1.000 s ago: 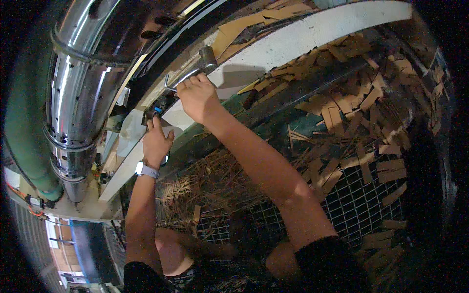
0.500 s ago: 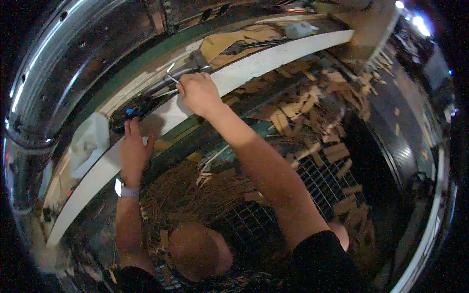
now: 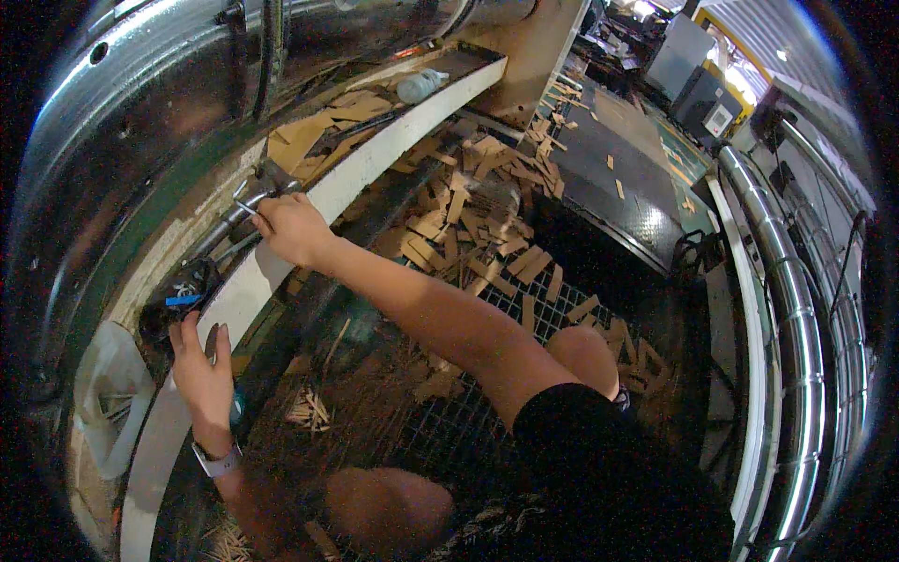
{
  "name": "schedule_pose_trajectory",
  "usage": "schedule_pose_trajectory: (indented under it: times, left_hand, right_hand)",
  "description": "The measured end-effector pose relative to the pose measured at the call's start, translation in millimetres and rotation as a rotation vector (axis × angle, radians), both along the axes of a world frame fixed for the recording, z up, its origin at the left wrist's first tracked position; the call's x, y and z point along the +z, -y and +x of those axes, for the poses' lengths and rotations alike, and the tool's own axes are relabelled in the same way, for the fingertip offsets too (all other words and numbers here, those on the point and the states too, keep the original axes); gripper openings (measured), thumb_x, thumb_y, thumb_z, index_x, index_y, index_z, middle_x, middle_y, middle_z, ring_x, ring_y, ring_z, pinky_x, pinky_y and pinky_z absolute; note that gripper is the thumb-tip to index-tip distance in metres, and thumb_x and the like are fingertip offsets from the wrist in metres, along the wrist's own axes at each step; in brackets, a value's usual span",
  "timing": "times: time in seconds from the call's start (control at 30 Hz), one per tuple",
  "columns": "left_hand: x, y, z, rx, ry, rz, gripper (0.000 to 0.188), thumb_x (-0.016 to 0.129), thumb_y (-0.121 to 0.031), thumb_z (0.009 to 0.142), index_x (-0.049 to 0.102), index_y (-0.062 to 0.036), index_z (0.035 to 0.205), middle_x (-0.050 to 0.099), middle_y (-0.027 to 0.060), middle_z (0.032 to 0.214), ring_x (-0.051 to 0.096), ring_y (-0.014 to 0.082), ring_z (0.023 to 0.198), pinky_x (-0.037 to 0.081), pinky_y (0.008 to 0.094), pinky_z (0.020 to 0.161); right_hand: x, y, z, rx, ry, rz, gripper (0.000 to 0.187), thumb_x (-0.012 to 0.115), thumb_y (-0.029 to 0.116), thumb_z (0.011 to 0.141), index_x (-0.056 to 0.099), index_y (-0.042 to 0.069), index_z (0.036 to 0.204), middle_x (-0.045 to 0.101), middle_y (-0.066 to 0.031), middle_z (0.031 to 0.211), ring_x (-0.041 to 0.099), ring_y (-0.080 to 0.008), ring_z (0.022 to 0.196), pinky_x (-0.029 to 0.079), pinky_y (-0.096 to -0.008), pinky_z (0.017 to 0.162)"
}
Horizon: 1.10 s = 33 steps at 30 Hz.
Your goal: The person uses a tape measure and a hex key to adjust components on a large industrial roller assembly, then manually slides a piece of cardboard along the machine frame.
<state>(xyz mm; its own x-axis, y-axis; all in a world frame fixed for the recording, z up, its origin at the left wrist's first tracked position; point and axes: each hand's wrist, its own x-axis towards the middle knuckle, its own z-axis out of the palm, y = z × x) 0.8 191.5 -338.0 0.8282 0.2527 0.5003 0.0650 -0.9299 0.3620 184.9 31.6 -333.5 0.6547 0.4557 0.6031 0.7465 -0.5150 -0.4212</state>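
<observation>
My right hand (image 3: 296,230) is closed on a thin, bent metal hex key (image 3: 245,207), just over the white rail (image 3: 365,167). Under and beside it in the trough lies what looks like a hammer (image 3: 279,178), its handle partly hidden. My left hand (image 3: 202,373), fingers apart and nothing in its grasp, rests at the rail's inner edge. Its fingertips are close to a dark tray of small hardware (image 3: 192,281) with a blue piece (image 3: 184,300) in it. Left of that hand stands a translucent plastic container (image 3: 112,398) with thin sticks inside.
Cardboard scraps (image 3: 468,201) are heaped over a metal grid (image 3: 449,398) beneath my arms. More cardboard pieces (image 3: 314,136) and a clear plastic bottle (image 3: 421,86) lie in the trough. A large shiny metal cylinder (image 3: 159,103) stands beyond it; metal pipes (image 3: 782,309) run along the right.
The view has swung right, so both hands sit farther left in the picture. My right hand keeps the hex key; my left hand stays near the dark tray.
</observation>
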Motion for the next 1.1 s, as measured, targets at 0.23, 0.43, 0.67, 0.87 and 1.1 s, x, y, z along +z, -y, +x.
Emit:
schedule_pose_trajectory:
  times: [0.23, 0.43, 0.67, 0.87, 1.1]
  left_hand:
    - [5, 1, -1, 0.028, 0.025, 0.06, 0.031, 0.054, -0.02, 0.087, 0.05, 0.0012, 0.109, 0.05, 0.0215, 0.104, 0.055, 0.0342, 0.085, 0.045, 0.039, 0.063]
    - [11, 12, 6, 0.163, -0.072, 0.13, 0.035, 0.059, -0.014, 0.081, 0.05, 0.0029, 0.11, 0.052, 0.025, 0.103, 0.05, 0.0402, 0.1, 0.043, 0.0433, 0.075]
    - [30, 31, 18, 0.297, -0.174, 0.086, 0.032, 0.061, -0.013, 0.078, 0.05, 0.0019, 0.105, 0.052, 0.0224, 0.092, 0.054, 0.0405, 0.084, 0.043, 0.0445, 0.067]
    - [45, 46, 30, 0.367, -0.203, 0.16, 0.031, 0.064, -0.022, 0.078, 0.051, 0.0024, 0.092, 0.052, 0.0215, 0.084, 0.053, 0.0378, 0.069, 0.041, 0.0447, 0.06]
    - [77, 69, 42, 0.334, -0.47, 0.266, 0.025, 0.064, -0.022, 0.077, 0.056, -0.0003, 0.086, 0.057, 0.019, 0.079, 0.057, 0.0361, 0.064, 0.045, 0.0429, 0.056]
  right_hand:
    - [10, 19, 15, 0.347, -0.042, -0.053, 0.018, 0.048, 0.018, 0.087, 0.052, 0.003, 0.08, 0.055, -0.017, 0.081, 0.053, -0.0354, 0.083, 0.037, -0.0431, 0.08]
    - [24, 75, 54, 0.83, 0.012, 0.05, 0.013, 0.059, 0.015, 0.082, 0.057, 0.004, 0.09, 0.047, -0.0123, 0.098, 0.047, -0.0292, 0.097, 0.039, -0.0358, 0.083]
    - [122, 177, 73, 0.658, 0.081, 0.267, 0.014, 0.056, 0.006, 0.081, 0.057, 0.0, 0.094, 0.054, -0.0104, 0.097, 0.053, -0.0211, 0.083, 0.044, -0.0302, 0.073]
    - [117, 167, 95, 0.854, -0.084, 0.812, 0.011, 0.046, 0.0, 0.088, 0.051, -0.002, 0.098, 0.055, -0.0165, 0.1, 0.058, -0.0188, 0.081, 0.048, -0.0264, 0.068]
    - [116, 132, 95, 0.658, 0.155, 0.682, 0.016, 0.052, -0.006, 0.082, 0.057, 0.001, 0.095, 0.061, -0.0112, 0.096, 0.061, -0.0225, 0.086, 0.049, -0.0299, 0.073]
